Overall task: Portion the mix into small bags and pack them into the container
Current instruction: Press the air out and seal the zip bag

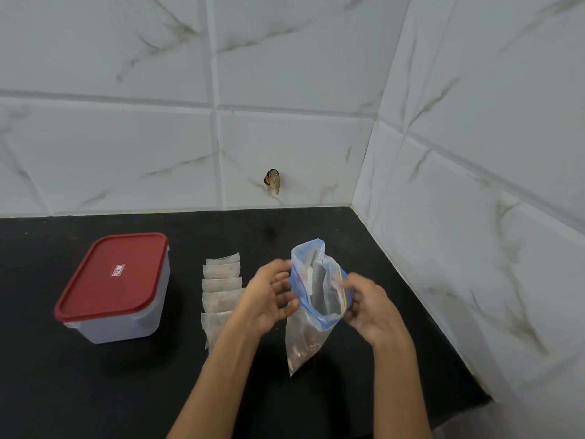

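A clear plastic zip bag with a blue seal strip point(311, 307) is held upright over a black table point(95, 391), its mouth pulled open between two bare hands; the left hand point(269, 297) grips the near-left rim, its fingers point(286, 308) curled round the plastic; the right hand point(368, 307) pinches the right rim, its fingers point(340, 285) blurred; a dark mix is seen settled in the bag's lower part. Just left of the bag, a row of small white filter bags point(221, 289) is laid overlapping on the table, partly hidden by the left forearm; further left, a translucent rectangular plastic container point(126, 321) is shown standing closed under a red lid point(115, 274); white marble-pattern wall tiles point(285, 74) are seen behind.
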Demonstrator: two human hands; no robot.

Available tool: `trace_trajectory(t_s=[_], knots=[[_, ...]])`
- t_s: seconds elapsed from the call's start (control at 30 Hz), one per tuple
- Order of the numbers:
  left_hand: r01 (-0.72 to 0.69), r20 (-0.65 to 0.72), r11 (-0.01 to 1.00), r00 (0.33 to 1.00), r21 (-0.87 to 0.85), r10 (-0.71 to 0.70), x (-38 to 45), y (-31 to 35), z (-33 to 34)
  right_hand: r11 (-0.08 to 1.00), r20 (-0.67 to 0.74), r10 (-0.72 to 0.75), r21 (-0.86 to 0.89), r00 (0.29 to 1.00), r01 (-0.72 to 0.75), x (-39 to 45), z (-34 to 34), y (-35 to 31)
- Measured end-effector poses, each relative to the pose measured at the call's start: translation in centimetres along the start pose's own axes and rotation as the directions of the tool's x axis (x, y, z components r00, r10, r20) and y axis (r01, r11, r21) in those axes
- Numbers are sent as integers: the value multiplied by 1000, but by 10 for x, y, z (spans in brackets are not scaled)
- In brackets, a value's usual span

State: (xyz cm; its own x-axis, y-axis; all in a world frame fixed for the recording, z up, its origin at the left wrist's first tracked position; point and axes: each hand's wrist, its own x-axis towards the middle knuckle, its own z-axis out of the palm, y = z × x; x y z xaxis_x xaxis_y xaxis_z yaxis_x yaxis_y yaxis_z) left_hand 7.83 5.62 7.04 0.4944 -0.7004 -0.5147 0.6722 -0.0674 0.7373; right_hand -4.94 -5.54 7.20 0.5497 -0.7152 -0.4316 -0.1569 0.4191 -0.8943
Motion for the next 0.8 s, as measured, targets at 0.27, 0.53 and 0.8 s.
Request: trace_trajectory(t_s=[0.27,0.53,0.8], knots=[[126,112,991,985,45,-130,13,11,-5,999,-55,39,21,998,-37,19,13,-5],[-225,-192,863,921,452,340,25,19,-16,898,-375,-431,-264,821,351,20,9,-5],[-220,-86,891,958,397,275,21,30,-5,990,0,-79,-116,997,79,31,7,-21]])
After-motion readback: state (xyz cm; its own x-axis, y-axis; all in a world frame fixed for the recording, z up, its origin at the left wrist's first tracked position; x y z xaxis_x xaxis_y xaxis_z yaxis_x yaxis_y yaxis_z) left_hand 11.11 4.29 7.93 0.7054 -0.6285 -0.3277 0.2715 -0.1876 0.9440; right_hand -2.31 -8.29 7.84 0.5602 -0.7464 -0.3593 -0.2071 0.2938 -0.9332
